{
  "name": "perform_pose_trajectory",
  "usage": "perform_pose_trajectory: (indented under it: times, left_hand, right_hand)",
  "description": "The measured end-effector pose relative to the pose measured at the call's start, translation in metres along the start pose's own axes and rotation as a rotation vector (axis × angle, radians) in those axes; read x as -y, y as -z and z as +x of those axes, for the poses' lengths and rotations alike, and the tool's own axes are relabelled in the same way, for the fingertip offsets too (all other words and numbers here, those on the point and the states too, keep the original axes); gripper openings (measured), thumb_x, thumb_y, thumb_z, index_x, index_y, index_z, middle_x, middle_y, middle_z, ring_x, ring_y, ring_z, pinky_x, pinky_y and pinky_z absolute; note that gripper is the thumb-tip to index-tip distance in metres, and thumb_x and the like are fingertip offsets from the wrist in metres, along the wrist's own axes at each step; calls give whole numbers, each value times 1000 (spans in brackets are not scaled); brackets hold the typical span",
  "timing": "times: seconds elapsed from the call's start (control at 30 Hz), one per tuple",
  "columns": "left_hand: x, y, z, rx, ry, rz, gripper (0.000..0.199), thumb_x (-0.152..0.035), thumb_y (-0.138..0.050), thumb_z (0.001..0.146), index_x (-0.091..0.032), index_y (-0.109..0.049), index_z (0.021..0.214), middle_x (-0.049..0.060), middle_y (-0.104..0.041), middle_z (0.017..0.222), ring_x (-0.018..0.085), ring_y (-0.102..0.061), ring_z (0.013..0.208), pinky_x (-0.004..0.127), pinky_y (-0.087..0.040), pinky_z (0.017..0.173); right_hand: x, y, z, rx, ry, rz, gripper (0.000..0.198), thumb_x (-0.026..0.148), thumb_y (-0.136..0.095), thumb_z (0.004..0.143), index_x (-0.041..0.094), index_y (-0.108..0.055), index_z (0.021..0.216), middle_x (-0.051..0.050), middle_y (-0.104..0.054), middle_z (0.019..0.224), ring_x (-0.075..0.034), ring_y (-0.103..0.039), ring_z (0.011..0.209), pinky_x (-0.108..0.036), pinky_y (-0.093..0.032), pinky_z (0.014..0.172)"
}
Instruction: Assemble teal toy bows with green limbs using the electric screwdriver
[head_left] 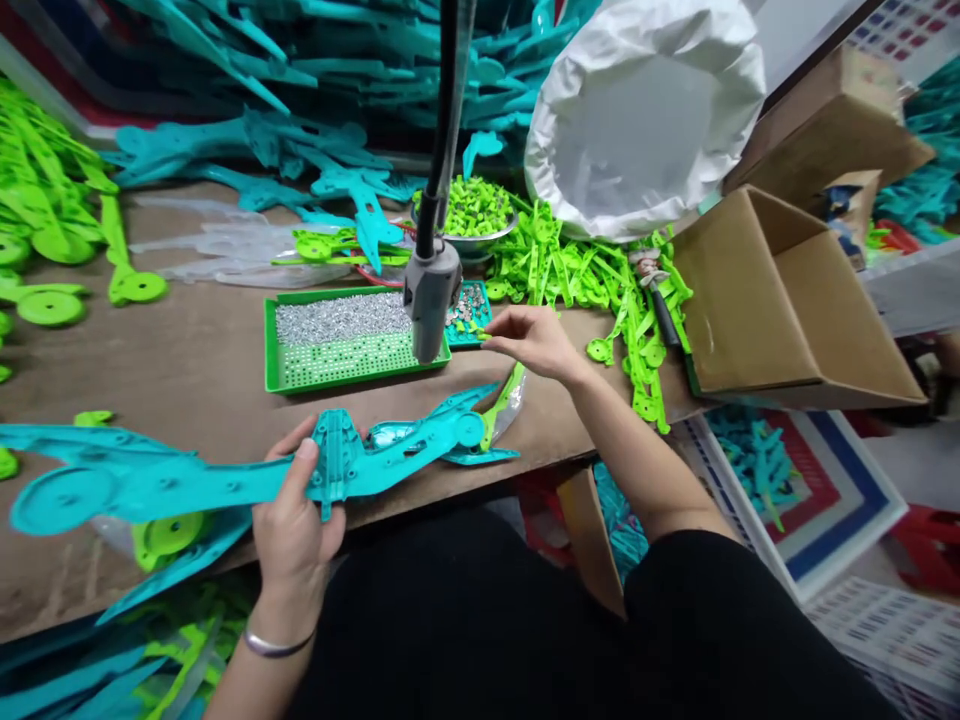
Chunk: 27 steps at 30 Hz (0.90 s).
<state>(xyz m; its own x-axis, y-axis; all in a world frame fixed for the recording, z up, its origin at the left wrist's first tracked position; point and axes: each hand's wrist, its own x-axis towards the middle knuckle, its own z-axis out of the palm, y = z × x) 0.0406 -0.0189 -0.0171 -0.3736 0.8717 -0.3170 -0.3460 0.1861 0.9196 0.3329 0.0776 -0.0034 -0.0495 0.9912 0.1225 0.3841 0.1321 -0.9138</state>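
Observation:
My left hand is closed around the middle of a long turquoise plastic part, thumb on top beside its ribbed block. The part is held over the table's front edge, with lime-green pieces at both of its ends. My right hand reaches forward, thumb and fingertips pinched at a small lime-green piece by a little teal tray of small metal and green bits. To its left lies a perforated green tray holding many small silvery screws. A grey cylindrical tool head hangs in front of these trays.
Behind the trays is a metal bowl of small green pieces. Lime-green parts are heaped right of it, near a white-lined round container and a cardboard box. Turquoise parts pile up at the back.

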Motion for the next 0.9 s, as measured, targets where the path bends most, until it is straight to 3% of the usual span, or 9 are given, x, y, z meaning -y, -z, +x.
perform_pose_trajectory:
  times: [0.13,0.27,0.43,0.6,0.9]
  left_hand:
    - [-2,1,1,-9,-57,-8,30,-36,-74,79,-25,-71,107,2,-76,86,23,-74,83,36,-63,76]
    - [-4,0,-2,-23,-94,8,26,-35,-73,81,-26,-71,106,1,-75,84,22,-74,80,37,-63,76]
    - [-4,0,-5,-31,-117,46,34,-37,-73,81,-24,-69,111,3,-74,88,25,-74,85,41,-63,78]
    - [-5,0,-7,-53,-133,45,33,-37,-72,81,-23,-70,111,3,-74,88,24,-74,84,42,-62,79]
    - [-7,-3,-8,-44,-136,39,34,-38,-72,81,-21,-69,110,3,-73,86,24,-73,83,43,-61,82]
  right_hand:
    - [31,-3,-42,24,111,-168,15,32,-70,80,18,-70,84,-1,-71,73,-12,-61,64,-26,-49,59]
    - [39,-10,-61,109,229,-330,14,25,-61,87,18,-73,90,-3,-75,82,-14,-66,72,-28,-51,67]
    - [31,-21,-64,167,260,-430,17,26,-58,91,18,-72,96,-5,-76,88,-16,-67,80,-30,-51,74]
    - [28,-26,-66,199,251,-474,18,27,-56,93,19,-72,95,-4,-75,84,-15,-65,72,-29,-49,69]
    - [26,-27,-67,190,281,-473,20,28,-53,95,18,-71,96,-5,-76,91,-15,-68,77,-30,-51,70]
